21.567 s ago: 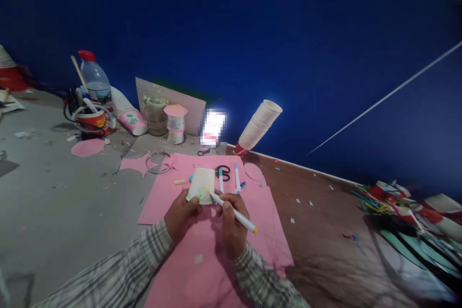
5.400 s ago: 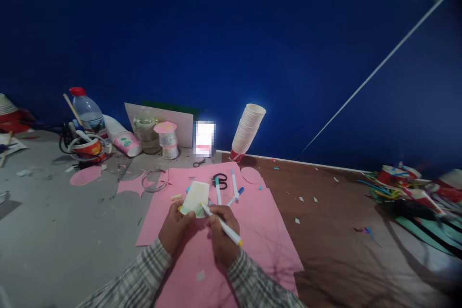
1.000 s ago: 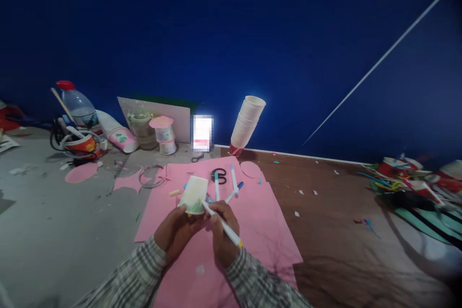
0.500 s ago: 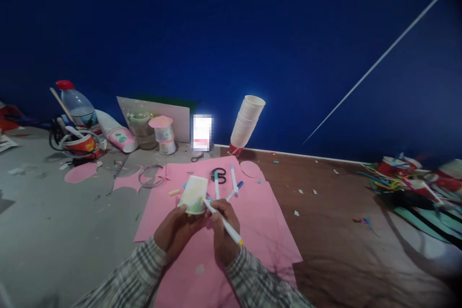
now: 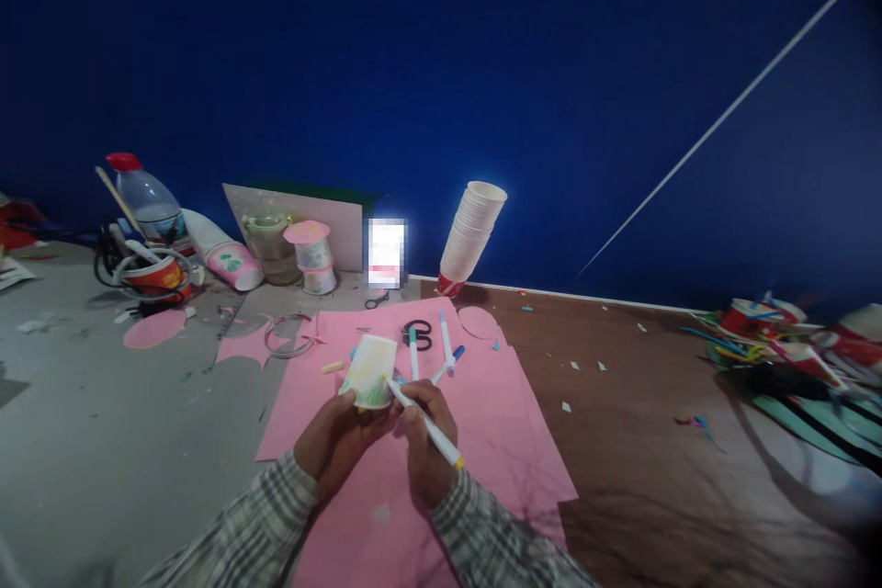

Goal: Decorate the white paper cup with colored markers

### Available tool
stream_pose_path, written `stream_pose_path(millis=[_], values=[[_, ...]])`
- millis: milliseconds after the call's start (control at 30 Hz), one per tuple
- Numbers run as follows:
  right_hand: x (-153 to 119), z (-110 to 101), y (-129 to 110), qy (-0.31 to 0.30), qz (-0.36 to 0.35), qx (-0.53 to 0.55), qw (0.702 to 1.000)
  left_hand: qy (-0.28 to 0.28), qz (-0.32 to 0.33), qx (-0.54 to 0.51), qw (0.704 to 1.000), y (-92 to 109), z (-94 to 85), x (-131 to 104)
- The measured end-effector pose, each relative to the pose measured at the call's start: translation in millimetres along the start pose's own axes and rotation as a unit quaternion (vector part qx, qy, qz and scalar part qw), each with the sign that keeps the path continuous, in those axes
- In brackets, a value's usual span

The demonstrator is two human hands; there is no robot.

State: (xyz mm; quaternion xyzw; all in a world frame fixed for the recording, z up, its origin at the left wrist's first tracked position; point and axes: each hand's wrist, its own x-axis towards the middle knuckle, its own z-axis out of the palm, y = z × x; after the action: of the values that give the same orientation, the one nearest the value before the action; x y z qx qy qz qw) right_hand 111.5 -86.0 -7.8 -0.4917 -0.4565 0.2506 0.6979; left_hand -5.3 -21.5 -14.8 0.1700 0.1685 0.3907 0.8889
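My left hand (image 5: 337, 441) grips a paper cup (image 5: 373, 367), tilted, with green strokes near its rim and pale yellow colouring above them. Closed round a white marker (image 5: 434, 433) with a yellow end is my right hand (image 5: 431, 441); the marker's tip rests at the cup's right side. Both hands are over pink paper sheets (image 5: 503, 441). Just beyond the cup lie a green-capped marker (image 5: 413, 354), a light-blue-capped marker (image 5: 446, 340), a dark-blue-capped marker (image 5: 451, 362) and black-handled scissors (image 5: 422, 334).
A tall stack of cups (image 5: 472, 234) leans by the blue wall. At the left are a bottle (image 5: 148, 202), a red cup of tools (image 5: 155, 280), a jar (image 5: 271, 248) and decorated cups (image 5: 317, 266). Paper scraps dot the brown table (image 5: 620, 423); craft items lie far right.
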Motion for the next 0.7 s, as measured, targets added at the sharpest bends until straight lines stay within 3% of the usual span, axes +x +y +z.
stream_pose_path(millis=[700], values=[[0.1, -0.5, -3.4, -0.019, 0.0, 0.005, 1.0, 0.03, 0.017, 0.035, 0.999, -0.6, -0.6, -0.3]])
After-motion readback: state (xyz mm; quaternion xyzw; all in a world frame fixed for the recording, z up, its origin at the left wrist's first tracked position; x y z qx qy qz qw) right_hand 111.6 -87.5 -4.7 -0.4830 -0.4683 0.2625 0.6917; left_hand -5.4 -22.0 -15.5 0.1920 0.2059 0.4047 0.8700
